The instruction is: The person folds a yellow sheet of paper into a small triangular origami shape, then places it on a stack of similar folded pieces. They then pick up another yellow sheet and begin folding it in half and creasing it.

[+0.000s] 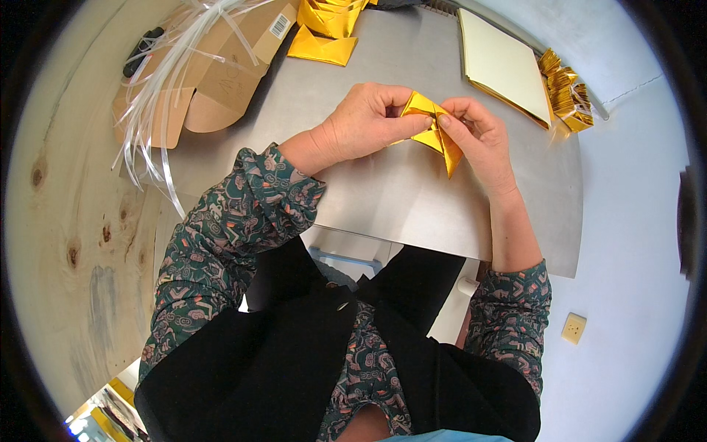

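Note:
Between my two hands, above the metal table (383, 199), is a folded piece of shiny gold paper (426, 138) with a pointed end hanging down. My left hand (368, 121) pinches its left side between thumb and fingers. On the other side my right hand (479, 136) is closed on it, the thumb pressed against the fold. The curled fingertips of both hands are partly hidden behind the paper. Past my hands, at the far edge, lie finished-looking folded gold pieces (322, 48), shaped like boats and stacked in a row.
A stack of cream sheets with gold edges (504, 66) lies at the far right, beside bundled gold folded pieces (567, 92). An open cardboard box (224, 85) stands at the left, white plastic strips (173, 66) draped over it. A wall socket (574, 328) is at the right.

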`<state>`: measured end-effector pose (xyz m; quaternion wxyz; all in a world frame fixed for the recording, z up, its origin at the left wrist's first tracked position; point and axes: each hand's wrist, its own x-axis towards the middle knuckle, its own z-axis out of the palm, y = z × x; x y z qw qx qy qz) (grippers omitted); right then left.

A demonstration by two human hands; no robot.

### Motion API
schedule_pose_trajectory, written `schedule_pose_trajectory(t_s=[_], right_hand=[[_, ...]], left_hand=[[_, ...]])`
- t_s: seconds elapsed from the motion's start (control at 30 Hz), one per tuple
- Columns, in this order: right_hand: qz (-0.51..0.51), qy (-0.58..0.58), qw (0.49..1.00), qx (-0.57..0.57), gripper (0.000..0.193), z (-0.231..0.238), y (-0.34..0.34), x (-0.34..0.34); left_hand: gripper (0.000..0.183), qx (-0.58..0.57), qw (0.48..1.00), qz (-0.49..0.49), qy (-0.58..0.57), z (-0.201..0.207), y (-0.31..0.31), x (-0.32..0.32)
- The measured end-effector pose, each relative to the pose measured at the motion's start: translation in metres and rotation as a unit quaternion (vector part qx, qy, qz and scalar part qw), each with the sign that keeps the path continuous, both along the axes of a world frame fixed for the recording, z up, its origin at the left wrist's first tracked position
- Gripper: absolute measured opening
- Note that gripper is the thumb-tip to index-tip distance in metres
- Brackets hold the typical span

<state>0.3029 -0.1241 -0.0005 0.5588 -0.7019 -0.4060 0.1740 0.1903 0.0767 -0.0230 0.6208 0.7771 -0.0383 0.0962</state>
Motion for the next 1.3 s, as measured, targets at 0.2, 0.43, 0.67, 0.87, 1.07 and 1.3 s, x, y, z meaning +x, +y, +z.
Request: schedule_pose_trajectory(t_s=[0.2,0.43,0.67,0.87,1.07,1.3], right_hand=[[0.011,0.023,1.000,0.003,0.014,-0.001,-0.001,-0.001],[0.014,0.027,0.999,0.009,0.011,0.001,-0.003,-0.001],[0.032,0.012,0.999,0.010,0.009,0.003,-0.004,-0.003],[0.037,-0.009,0.999,0.000,0.010,0.002,-0.003,-0.004],[0.050,0.016,0.999,0.008,0.010,0.002,-0.002,-0.005],[0.073,0.071,0.994,0.026,0.011,0.001,-0.003,-0.003]], left_hand=[[0.019,-0.002,1.000,-0.008,-0.014,-0.001,0.000,-0.002],[0.020,-0.012,1.000,-0.014,-0.010,0.001,-0.004,-0.004],[0.016,-0.032,0.998,-0.011,-0.054,0.004,-0.006,-0.002],[0.019,-0.027,0.998,0.006,-0.056,0.004,-0.006,-0.003],[0.024,-0.014,0.998,0.018,-0.067,0.005,-0.005,-0.004],[0.030,-0.114,0.993,-0.030,-0.016,0.010,-0.006,-0.004]])
